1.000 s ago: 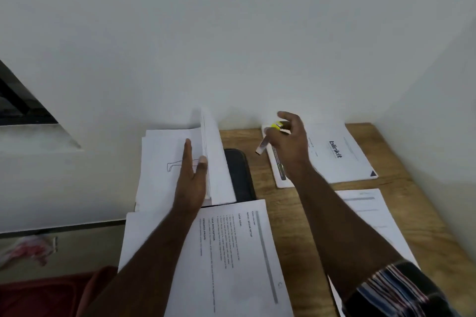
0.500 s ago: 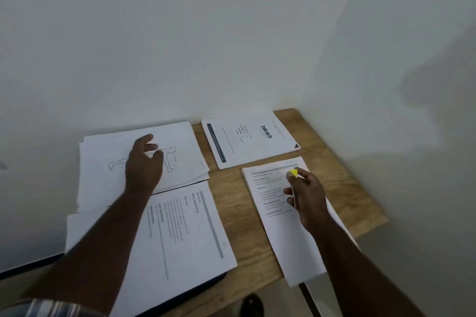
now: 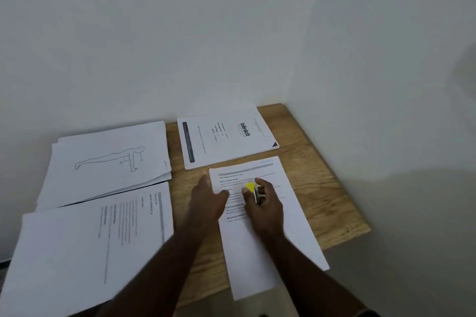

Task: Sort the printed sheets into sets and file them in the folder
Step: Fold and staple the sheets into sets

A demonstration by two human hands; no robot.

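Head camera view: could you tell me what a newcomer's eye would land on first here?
Most likely the right hand at the centre, gripping a small metal tool with a bright yellow tip over the text sheets near the table's right edge. The left hand rests beside it at that stack's left edge. Next, the push-up figure sheet on the far left and the blinkit sheet by the wall.
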